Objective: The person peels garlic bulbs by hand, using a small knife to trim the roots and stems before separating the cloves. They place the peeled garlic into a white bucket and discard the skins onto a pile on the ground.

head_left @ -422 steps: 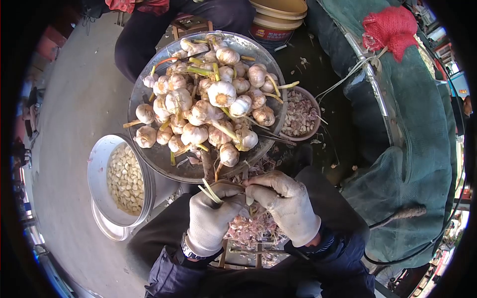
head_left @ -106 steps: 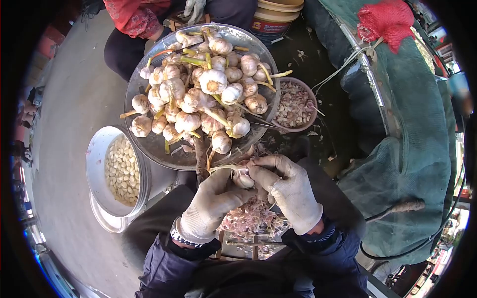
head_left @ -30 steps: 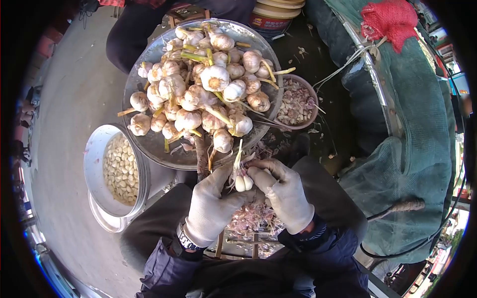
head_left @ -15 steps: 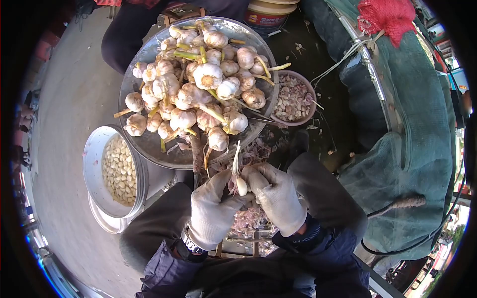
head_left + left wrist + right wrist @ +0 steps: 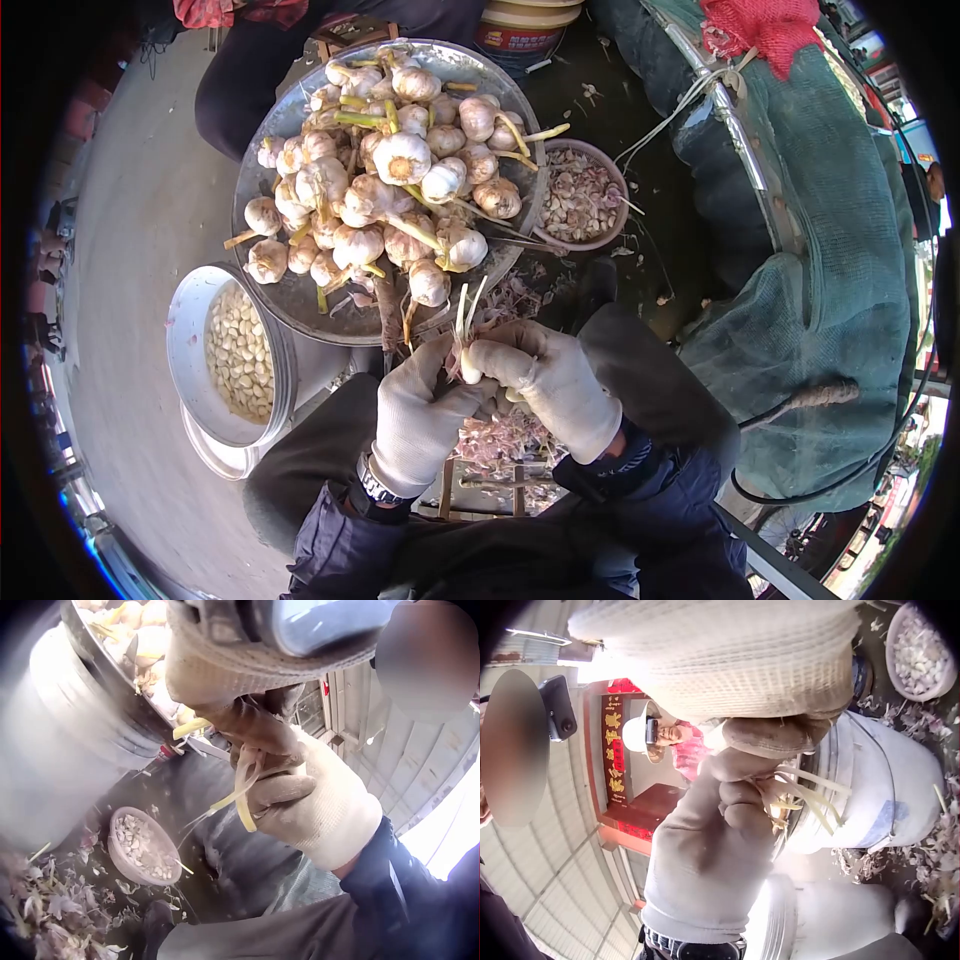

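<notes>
While both gloved hands meet above the lap, the garlic bulb (image 5: 468, 358) sits pinched between them, just in front of the near rim of the big metal tray (image 5: 300, 305). Its long axis runs away from the person: the head is buried among the fingers and the pale stalk strands (image 5: 466, 305) stick out towards the heaped tray, splayed a little. The left hand (image 5: 425, 415) curls its thumb and fingers round the bulb from the left, and the right hand (image 5: 548, 385) closes over it from the right, fingers bent on the head. Half a second ago a white clove showed plainly between the gloves; now the right fingers cover most of it and the strands have spread apart. A few seconds earlier the stalk lay sideways, out over the left glove. Loose skins (image 5: 500, 440) lie heaped under the hands, a pot of peeled cloves (image 5: 190, 330) stands to the left, and a small bowl (image 5: 622, 218) sits just right of the tray
</notes>
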`<state>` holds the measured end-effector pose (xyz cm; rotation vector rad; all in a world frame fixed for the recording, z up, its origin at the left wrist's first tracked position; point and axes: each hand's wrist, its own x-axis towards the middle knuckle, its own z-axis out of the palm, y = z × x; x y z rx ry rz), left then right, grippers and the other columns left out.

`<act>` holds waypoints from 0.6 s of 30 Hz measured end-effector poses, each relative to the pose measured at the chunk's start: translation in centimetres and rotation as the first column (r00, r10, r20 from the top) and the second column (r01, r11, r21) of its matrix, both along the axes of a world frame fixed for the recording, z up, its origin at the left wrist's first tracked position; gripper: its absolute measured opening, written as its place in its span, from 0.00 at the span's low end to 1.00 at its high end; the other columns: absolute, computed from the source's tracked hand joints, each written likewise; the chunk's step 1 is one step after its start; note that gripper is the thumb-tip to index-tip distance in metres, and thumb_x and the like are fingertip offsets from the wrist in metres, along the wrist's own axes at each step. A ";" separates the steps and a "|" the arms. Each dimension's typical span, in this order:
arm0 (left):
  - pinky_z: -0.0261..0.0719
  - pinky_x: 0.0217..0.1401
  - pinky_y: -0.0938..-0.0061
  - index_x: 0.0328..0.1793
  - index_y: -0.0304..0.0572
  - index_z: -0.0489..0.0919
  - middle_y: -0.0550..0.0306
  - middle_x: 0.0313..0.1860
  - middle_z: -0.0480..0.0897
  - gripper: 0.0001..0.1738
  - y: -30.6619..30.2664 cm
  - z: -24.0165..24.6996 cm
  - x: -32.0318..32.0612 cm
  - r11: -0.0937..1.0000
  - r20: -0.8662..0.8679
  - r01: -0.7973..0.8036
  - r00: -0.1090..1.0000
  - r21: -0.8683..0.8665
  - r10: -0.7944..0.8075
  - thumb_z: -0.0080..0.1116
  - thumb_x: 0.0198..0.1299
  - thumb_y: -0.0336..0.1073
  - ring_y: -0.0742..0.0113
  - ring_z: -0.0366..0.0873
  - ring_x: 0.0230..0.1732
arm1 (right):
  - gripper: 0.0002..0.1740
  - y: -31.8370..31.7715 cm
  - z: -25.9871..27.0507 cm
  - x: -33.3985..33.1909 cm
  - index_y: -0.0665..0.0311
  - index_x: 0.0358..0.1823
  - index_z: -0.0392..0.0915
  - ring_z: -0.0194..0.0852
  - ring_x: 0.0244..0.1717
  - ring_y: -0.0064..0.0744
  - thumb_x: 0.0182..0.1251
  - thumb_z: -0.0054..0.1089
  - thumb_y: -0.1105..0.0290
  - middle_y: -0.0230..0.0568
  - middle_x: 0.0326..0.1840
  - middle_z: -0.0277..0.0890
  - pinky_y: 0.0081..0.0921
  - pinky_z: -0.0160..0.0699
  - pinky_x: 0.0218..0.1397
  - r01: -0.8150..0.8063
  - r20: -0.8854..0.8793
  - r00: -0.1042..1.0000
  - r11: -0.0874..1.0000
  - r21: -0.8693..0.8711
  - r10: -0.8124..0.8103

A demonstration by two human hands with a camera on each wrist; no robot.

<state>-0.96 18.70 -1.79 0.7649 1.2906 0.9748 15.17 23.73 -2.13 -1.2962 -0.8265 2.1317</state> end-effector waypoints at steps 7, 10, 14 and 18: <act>0.87 0.38 0.78 0.64 0.26 0.78 0.53 0.41 0.87 0.19 0.1 0.3 -0.2 1.000 -0.023 0.028 0.999 -0.012 -0.028 0.63 0.67 0.17 0.71 0.87 0.36 | 0.18 0.2 -0.3 0.4 0.71 0.56 0.84 0.76 0.31 0.14 0.78 0.66 0.62 0.31 0.36 0.84 0.16 0.76 0.32 -0.042 0.156 0.987 0.999 0.027 0.037; 0.86 0.37 0.78 0.61 0.26 0.79 0.52 0.40 0.88 0.18 0.2 0.3 0.1 1.000 -0.057 0.003 0.998 0.003 -0.003 0.63 0.65 0.18 0.71 0.87 0.34 | 0.18 0.1 -0.3 0.7 0.71 0.57 0.84 0.76 0.31 0.15 0.79 0.64 0.62 0.32 0.37 0.84 0.17 0.78 0.33 -0.027 0.068 0.997 1.000 -0.010 0.027; 0.85 0.37 0.78 0.60 0.27 0.80 0.50 0.40 0.89 0.18 0.4 0.7 0.1 0.995 -0.014 -0.085 0.996 -0.046 0.085 0.61 0.63 0.19 0.70 0.87 0.32 | 0.18 0.4 -0.3 1.3 0.71 0.58 0.83 0.77 0.29 0.17 0.79 0.61 0.62 0.33 0.37 0.83 0.18 0.80 0.33 -0.015 0.046 0.999 0.996 -0.091 0.019; 0.88 0.40 0.77 0.67 0.28 0.77 0.52 0.44 0.88 0.21 0.2 -0.1 0.0 0.990 0.065 -0.138 0.988 -0.030 0.140 0.64 0.68 0.20 0.71 0.88 0.38 | 0.18 0.8 0.0 1.7 0.70 0.59 0.82 0.78 0.31 0.18 0.78 0.61 0.63 0.33 0.40 0.83 0.17 0.80 0.34 -0.002 -0.038 0.999 0.993 -0.116 -0.002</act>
